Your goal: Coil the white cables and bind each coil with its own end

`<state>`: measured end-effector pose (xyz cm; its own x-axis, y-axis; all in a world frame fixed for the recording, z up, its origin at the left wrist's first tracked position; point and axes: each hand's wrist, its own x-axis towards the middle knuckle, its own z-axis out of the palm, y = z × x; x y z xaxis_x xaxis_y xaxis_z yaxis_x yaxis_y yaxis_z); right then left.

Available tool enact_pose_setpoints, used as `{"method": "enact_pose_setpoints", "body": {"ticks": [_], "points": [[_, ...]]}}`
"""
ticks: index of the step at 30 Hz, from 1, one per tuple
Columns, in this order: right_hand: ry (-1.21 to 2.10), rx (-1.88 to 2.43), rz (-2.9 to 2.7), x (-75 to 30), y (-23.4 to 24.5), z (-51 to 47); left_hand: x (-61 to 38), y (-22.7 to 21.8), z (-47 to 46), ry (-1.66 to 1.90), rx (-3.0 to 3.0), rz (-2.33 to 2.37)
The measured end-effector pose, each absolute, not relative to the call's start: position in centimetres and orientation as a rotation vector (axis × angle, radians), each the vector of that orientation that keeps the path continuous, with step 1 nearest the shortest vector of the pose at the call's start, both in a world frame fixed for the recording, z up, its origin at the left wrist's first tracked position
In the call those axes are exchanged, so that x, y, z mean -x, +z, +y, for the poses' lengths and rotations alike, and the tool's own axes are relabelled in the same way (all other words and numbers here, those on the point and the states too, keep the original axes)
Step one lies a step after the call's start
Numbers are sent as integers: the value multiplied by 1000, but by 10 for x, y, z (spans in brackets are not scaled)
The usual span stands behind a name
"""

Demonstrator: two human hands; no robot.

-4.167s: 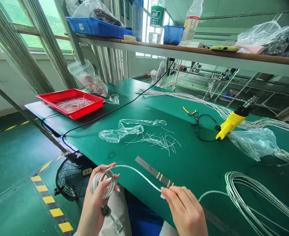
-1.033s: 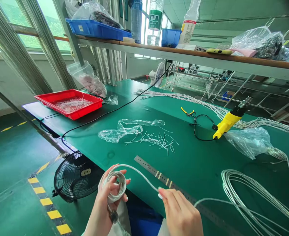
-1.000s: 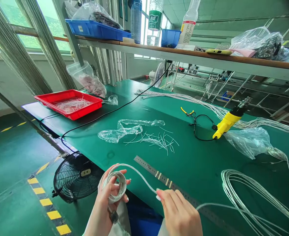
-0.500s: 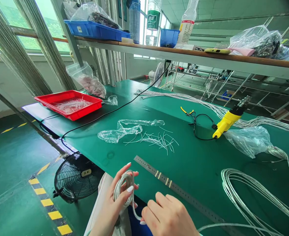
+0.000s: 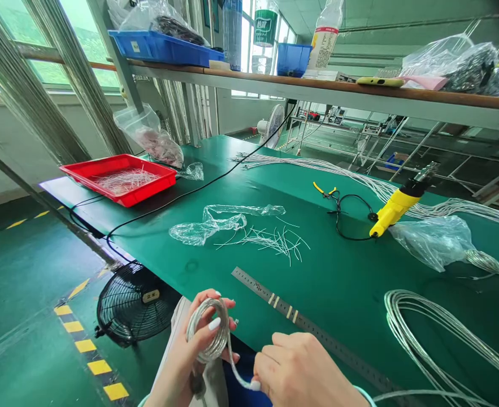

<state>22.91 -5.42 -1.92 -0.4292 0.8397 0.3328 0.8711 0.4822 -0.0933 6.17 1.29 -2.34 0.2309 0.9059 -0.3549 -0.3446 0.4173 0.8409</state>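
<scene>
My left hand (image 5: 190, 356) is closed round a small coil of clear silvery cable (image 5: 209, 333), thumb pressed over the loops, just off the near edge of the green table (image 5: 342, 282). A short run of that cable drops from the coil to my right hand (image 5: 300, 373), which is closed on it at the fingertips close beside the coil. The cable runs on to the right, along the table's near edge, toward a large loose coil (image 5: 435, 333).
A steel ruler (image 5: 283, 311) lies on the table ahead of my hands. Beyond it are cut wire pieces (image 5: 274, 240), a clear bag (image 5: 207, 226), a red tray (image 5: 122, 178), yellow pliers (image 5: 323, 190), a yellow heat gun (image 5: 395, 206). A black fan (image 5: 130, 302) stands on the floor.
My right hand has come down and in toward the coil, shortening the free cable between my hands. The left hand has turned the coil more edge-on and drawn it nearer.
</scene>
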Motion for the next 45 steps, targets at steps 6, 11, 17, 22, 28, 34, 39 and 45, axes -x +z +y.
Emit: {"method": "enact_pose_setpoints", "body": {"ticks": [6,11,17,22,28,34,39,45], "points": [[596,1693,-2060,-228,-18,-55,-51,-36,31,1131,-438,968],[1277,1900,-1235,-230,-40,-61,-41,-40,44,1387,-402,943],[646,1685,-1147,-236,-64,-76,-43,-45,45,1380,-625,1106],[-211,1384,-1696,-242,-39,-74,-51,-49,41,1138,-741,1143],[-69,1327,-1668,-243,-2,-58,-58,-40,30,836,-811,1052],[142,1348,-1505,-231,2,-41,-67,-39,16,694,-837,819],[503,1482,-1256,-220,-4,-27,-74,-40,3,641,-778,681],[615,1615,-1136,-199,-12,-19,-79,-44,-6,707,-787,671]]}}
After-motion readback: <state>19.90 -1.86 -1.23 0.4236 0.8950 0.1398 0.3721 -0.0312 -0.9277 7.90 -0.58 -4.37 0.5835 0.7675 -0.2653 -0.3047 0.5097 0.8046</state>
